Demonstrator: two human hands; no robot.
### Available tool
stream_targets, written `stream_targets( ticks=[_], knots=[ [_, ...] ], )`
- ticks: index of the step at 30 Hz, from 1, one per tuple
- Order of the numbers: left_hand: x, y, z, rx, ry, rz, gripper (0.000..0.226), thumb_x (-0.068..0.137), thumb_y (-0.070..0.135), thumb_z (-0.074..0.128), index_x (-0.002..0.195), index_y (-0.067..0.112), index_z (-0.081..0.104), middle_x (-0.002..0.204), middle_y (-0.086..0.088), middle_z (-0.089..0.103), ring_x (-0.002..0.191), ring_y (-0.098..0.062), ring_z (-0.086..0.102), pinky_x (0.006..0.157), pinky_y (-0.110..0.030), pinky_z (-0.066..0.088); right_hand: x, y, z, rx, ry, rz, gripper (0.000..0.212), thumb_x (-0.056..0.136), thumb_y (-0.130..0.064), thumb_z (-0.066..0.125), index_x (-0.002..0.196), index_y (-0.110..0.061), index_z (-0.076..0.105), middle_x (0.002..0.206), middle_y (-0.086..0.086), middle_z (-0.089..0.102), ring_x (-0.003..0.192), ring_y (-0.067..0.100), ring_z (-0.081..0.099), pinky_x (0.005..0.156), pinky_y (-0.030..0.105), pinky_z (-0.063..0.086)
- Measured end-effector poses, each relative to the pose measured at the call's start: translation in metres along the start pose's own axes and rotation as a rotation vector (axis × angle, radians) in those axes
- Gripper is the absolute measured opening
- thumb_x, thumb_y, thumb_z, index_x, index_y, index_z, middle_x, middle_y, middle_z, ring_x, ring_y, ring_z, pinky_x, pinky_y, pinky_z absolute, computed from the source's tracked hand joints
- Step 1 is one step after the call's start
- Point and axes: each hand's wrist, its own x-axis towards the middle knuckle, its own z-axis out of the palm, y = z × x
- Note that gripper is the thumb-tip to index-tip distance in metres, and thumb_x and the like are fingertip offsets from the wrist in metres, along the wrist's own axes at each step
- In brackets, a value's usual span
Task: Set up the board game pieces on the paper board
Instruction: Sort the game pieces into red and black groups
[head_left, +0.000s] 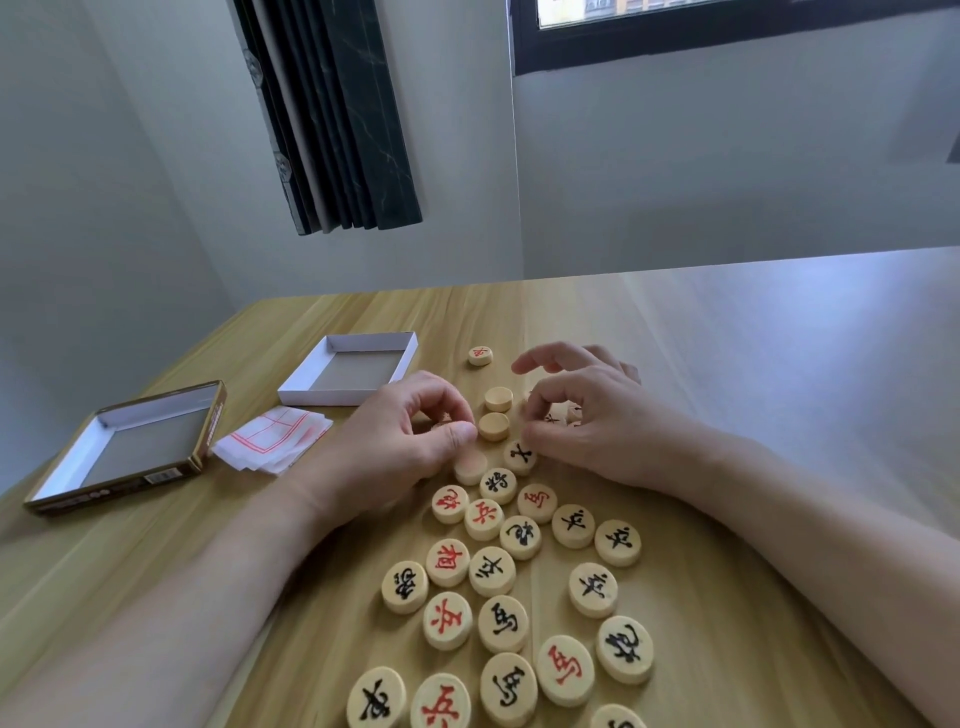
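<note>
Several round wooden game pieces (501, 571) with red or black characters lie face up on the wooden table (727, 364) in front of me. Two blank, face-down pieces (498, 399) sit between my hands. One red-marked piece (480, 355) lies apart, farther back. The paper board (272, 439), white with red lines, lies folded to the left. My left hand (410, 431) pinches a piece between thumb and fingers; that piece is mostly hidden. My right hand (582, 415) hovers with curled fingers over a few pieces, thumb and forefinger at one of them.
A white box tray (348, 369) stands open behind the folded paper. The brown box lid (130, 447) lies upside down at the left table edge. A wall, a dark curtain and a window lie beyond the table's far edge.
</note>
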Motion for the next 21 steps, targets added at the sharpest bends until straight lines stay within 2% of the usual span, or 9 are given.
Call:
stream_targets(
  ticks=[2,3,4,7,9,12,14,17,21],
  knots=[
    [-0.0012,0.0013,0.0016,-0.06,0.02,-0.018,0.001,0.087,0.025,0.069,0.088,0.025,0.068,0.084,0.003,0.058,0.059,-0.005,0.051,0.056,-0.021,0.043,0.0003,-0.0006,0.0019,-0.005,0.051,0.014,0.015,0.088,-0.037,0.059,0.073,-0.039,0.057,0.128,-0.026,0.042,0.125,0.001,0.023,0.106,0.035,0.012],
    [-0.001,0.0014,0.0028,-0.052,0.032,-0.012,0.005,0.089,0.023,0.067,0.093,0.026,0.069,0.084,0.006,0.059,0.06,-0.004,0.052,0.056,-0.019,0.044,0.0012,-0.0007,0.0029,-0.011,0.081,0.024,0.013,0.09,-0.035,0.055,0.078,-0.04,0.057,0.128,-0.026,0.042,0.125,0.001,0.023,0.106,0.034,0.011],
    [0.0,0.001,0.004,-0.023,0.034,0.005,0.01,0.09,0.023,0.066,0.097,0.028,0.07,0.087,0.01,0.06,0.065,-0.003,0.054,0.059,-0.017,0.044,0.0019,-0.0004,0.0036,-0.028,0.102,0.03,0.014,0.092,-0.033,0.051,0.085,-0.042,0.059,0.129,-0.027,0.041,0.126,0.001,0.021,0.105,0.032,0.009],
    [0.0029,-0.0006,0.0056,0.054,0.013,0.031,0.017,0.088,0.031,0.064,0.103,0.033,0.072,0.103,0.019,0.061,0.092,-0.003,0.061,0.077,-0.022,0.049,0.0048,0.0005,0.006,-0.102,0.067,0.04,0.032,0.099,-0.032,0.037,0.12,-0.049,0.055,0.136,-0.031,0.034,0.13,-0.002,0.012,0.107,0.034,0.004],
    [0.0037,-0.0014,0.006,0.04,0.033,0.011,0.013,0.09,0.026,0.064,0.098,0.031,0.074,0.103,0.017,0.064,0.091,-0.004,0.062,0.079,-0.024,0.049,0.0067,0.002,0.0076,-0.136,0.001,0.032,0.037,0.1,-0.033,0.033,0.129,-0.05,0.051,0.14,-0.033,0.034,0.133,-0.003,0.012,0.112,0.04,0.003],
    [0.0033,-0.0015,0.0059,-0.028,0.075,-0.029,0.011,0.088,0.02,0.068,0.086,0.029,0.074,0.092,0.001,0.069,0.061,-0.005,0.055,0.056,-0.022,0.042,0.0087,0.0044,0.0091,-0.12,0.011,0.01,0.035,0.098,-0.032,0.036,0.122,-0.045,0.059,0.134,-0.03,0.048,0.132,-0.001,0.026,0.114,0.043,0.016],
    [0.0036,-0.0017,0.0054,-0.039,0.088,-0.058,0.007,0.085,0.022,0.072,0.083,0.028,0.073,0.083,-0.004,0.07,0.055,-0.006,0.052,0.052,-0.023,0.039,0.0083,0.004,0.0076,-0.128,0.082,0.031,0.029,0.097,-0.033,0.04,0.11,-0.041,0.065,0.123,-0.027,0.056,0.126,0.002,0.034,0.111,0.042,0.021],
    [0.0029,0.0009,0.0054,-0.056,0.089,-0.079,0.006,0.079,0.028,0.078,0.08,0.026,0.072,0.07,0.001,0.067,0.053,-0.005,0.054,0.05,-0.025,0.042,0.0071,0.0033,0.0063,-0.185,0.137,0.057,0.018,0.094,-0.039,0.046,0.097,-0.041,0.064,0.112,-0.025,0.059,0.119,0.007,0.037,0.103,0.04,0.019],
    [0.0015,0.0044,0.006,0.007,0.099,-0.086,0.015,0.074,0.033,0.081,0.084,0.026,0.072,0.081,0.0,0.069,0.07,-0.011,0.063,0.057,-0.023,0.05,0.0077,0.0035,0.0076,-0.165,0.161,0.067,0.008,0.087,-0.046,0.055,0.088,-0.041,0.061,0.105,-0.023,0.061,0.116,0.008,0.041,0.098,0.039,0.019]
  ],
)
